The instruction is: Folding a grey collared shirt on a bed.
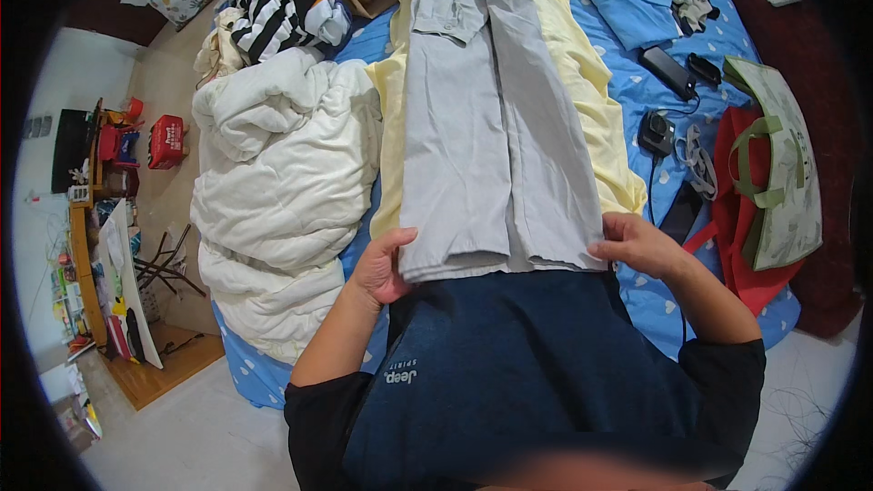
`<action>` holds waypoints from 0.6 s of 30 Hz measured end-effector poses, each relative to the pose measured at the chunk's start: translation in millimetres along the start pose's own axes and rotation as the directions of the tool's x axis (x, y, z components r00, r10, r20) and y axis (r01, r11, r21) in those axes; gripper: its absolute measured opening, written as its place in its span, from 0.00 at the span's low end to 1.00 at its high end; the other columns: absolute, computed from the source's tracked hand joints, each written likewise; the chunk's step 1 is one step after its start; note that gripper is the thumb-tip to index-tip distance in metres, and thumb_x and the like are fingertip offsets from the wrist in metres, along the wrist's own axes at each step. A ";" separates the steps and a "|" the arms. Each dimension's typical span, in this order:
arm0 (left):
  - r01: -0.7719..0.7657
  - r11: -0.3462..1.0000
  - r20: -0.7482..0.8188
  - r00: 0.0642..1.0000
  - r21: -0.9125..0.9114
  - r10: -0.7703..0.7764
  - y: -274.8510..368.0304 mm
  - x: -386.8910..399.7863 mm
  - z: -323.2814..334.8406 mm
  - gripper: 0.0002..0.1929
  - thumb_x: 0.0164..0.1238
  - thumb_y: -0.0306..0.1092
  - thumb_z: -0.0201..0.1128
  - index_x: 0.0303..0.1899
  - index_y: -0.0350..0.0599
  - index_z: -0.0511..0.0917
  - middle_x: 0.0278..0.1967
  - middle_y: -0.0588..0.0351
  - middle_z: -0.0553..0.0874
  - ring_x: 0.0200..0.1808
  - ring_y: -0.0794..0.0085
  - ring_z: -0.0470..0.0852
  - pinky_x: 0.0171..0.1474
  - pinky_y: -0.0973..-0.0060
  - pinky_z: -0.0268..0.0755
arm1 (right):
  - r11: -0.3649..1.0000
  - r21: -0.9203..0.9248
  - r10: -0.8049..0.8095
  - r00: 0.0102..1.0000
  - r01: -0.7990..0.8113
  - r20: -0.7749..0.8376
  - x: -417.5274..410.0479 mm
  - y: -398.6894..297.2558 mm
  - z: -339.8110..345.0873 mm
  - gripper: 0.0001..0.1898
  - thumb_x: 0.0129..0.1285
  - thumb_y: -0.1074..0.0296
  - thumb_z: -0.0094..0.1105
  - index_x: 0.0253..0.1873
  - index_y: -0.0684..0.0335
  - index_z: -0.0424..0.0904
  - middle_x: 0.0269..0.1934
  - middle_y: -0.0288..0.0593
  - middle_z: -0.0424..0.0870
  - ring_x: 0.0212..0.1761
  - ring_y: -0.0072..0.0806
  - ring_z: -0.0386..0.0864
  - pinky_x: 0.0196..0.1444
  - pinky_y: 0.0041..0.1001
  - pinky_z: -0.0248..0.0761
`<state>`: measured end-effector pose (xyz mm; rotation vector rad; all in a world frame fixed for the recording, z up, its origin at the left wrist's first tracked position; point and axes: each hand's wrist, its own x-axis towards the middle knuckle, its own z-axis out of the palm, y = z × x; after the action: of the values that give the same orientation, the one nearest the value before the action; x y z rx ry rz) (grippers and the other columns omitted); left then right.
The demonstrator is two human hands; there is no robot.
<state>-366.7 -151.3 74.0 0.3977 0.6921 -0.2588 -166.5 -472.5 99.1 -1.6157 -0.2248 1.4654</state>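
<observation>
A light grey button-front shirt lies lengthwise before me, its hem towards my body and one sleeve laid across its far end. My left hand grips the hem's left corner, thumb on top and fingers mostly beneath. The right corner of the hem is pinched by my right hand. Under the grey garment a pale yellow cloth is spread, showing along both sides. The near edge of the grey cloth meets my dark blue top.
A white quilt is bunched at left, with piled clothes beyond it. On the blue bedsheet at right lie folded blue clothing, a black power bank, a small camera, a strap and a green-handled bag.
</observation>
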 end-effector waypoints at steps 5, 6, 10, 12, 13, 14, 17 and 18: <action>-0.123 0.856 0.040 0.992 0.503 0.119 -1.7 -2.0 24.8 0.27 0.61 0.29 0.62 0.63 0.37 0.67 0.52 0.49 0.81 0.50 0.61 0.83 0.56 0.62 0.75 | 0.995 0.097 -0.023 0.995 0.032 -0.094 3.8 0.2 -0.2 0.20 0.61 0.64 0.64 0.54 0.68 0.75 0.44 0.38 0.82 0.44 0.21 0.78 0.49 0.21 0.70; -0.123 0.855 0.040 0.992 0.504 0.120 2.8 -0.9 28.7 0.27 0.61 0.29 0.62 0.63 0.37 0.67 0.52 0.49 0.81 0.50 0.61 0.83 0.56 0.62 0.75 | 0.981 0.188 -0.030 0.995 0.048 -0.098 6.7 -0.1 3.1 0.20 0.62 0.65 0.63 0.55 0.67 0.75 0.45 0.39 0.81 0.44 0.22 0.79 0.51 0.23 0.70; -0.134 0.956 0.086 0.990 0.261 0.116 23.9 -6.7 52.4 0.27 0.63 0.31 0.57 0.63 0.30 0.64 0.55 0.41 0.79 0.56 0.54 0.79 0.61 0.56 0.71 | 0.723 0.648 -0.118 0.966 0.241 -0.229 4.9 -45.1 22.2 0.21 0.62 0.69 0.58 0.60 0.66 0.69 0.50 0.43 0.80 0.41 0.26 0.82 0.48 0.29 0.77; -0.106 0.994 0.231 0.968 0.032 0.096 29.6 -11.9 64.1 0.26 0.67 0.34 0.51 0.60 0.22 0.65 0.56 0.34 0.77 0.58 0.48 0.78 0.62 0.56 0.71 | 0.677 0.682 -0.230 0.960 0.275 -0.159 -2.3 -60.2 10.5 0.24 0.63 0.72 0.55 0.63 0.65 0.64 0.48 0.45 0.80 0.37 0.26 0.83 0.32 0.27 0.81; -0.107 0.994 0.234 0.968 0.033 0.096 30.9 -13.3 68.3 0.26 0.67 0.34 0.51 0.60 0.22 0.65 0.56 0.34 0.77 0.58 0.48 0.78 0.62 0.56 0.71 | 0.656 0.698 -0.270 0.953 0.288 -0.138 -5.3 -65.2 6.6 0.24 0.63 0.72 0.54 0.64 0.65 0.63 0.47 0.45 0.80 0.36 0.27 0.84 0.25 0.24 0.80; -0.046 0.999 0.302 0.952 -0.009 0.046 31.7 -14.8 71.9 0.26 0.67 0.35 0.50 0.60 0.21 0.65 0.56 0.32 0.77 0.59 0.46 0.77 0.62 0.55 0.71 | 0.656 0.697 -0.272 0.952 0.290 -0.140 -6.0 -64.7 4.2 0.24 0.63 0.72 0.54 0.64 0.65 0.63 0.47 0.45 0.80 0.36 0.27 0.84 0.25 0.24 0.80; 0.123 0.988 0.400 0.913 -0.096 -0.075 27.4 -13.4 59.3 0.27 0.68 0.38 0.48 0.59 0.20 0.66 0.56 0.30 0.76 0.59 0.43 0.76 0.61 0.53 0.71 | 0.679 0.683 -0.314 0.947 0.270 -0.063 -7.7 -54.5 2.6 0.23 0.64 0.72 0.53 0.63 0.66 0.63 0.44 0.46 0.80 0.31 0.27 0.84 0.20 0.20 0.78; 0.226 0.963 0.433 0.890 -0.146 -0.143 22.5 -12.5 46.8 0.27 0.69 0.39 0.47 0.59 0.19 0.67 0.56 0.29 0.77 0.59 0.41 0.76 0.61 0.52 0.71 | 0.728 0.666 -0.180 0.983 0.165 -0.047 -8.3 -47.5 6.0 0.22 0.65 0.72 0.52 0.62 0.66 0.63 0.43 0.46 0.80 0.29 0.26 0.83 0.18 0.19 0.76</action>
<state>-341.4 -150.4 121.0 0.0805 0.3239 -0.4405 -153.8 -448.1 139.2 -0.9561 0.1372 1.2181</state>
